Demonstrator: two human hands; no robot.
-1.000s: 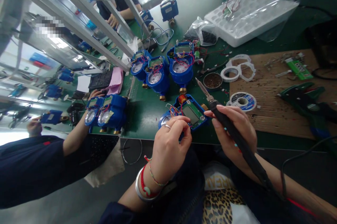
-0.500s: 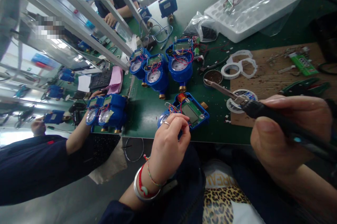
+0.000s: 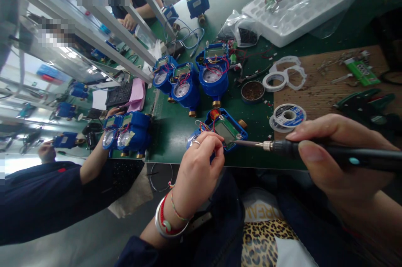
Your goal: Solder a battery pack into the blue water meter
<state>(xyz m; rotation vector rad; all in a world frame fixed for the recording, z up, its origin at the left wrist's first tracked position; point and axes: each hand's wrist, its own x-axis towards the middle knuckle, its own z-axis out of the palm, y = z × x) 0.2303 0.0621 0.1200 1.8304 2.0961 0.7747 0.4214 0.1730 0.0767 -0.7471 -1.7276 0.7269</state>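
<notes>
A blue water meter (image 3: 224, 129) with an open green circuit board and red and yellow wires lies at the table's near edge. My left hand (image 3: 199, 168) is closed in a pinch over its near side; what it pinches is too small to make out. My right hand (image 3: 333, 154) grips a black soldering iron (image 3: 314, 152), held level. The iron's metal tip (image 3: 234, 142) points left and reaches the board's near edge beside my left fingertips.
Three more blue meters (image 3: 188, 83) stand behind on the green table (image 3: 176, 129). A solder spool (image 3: 287, 116), tape rings (image 3: 276, 80) and a round tin (image 3: 253, 91) lie nearby. A co-worker's arm (image 3: 94, 162) holds another meter pair (image 3: 125, 135) at left.
My right hand has swung the soldering iron down from near the round tin until its tip meets the board. My left hand stays pinched at the meter.
</notes>
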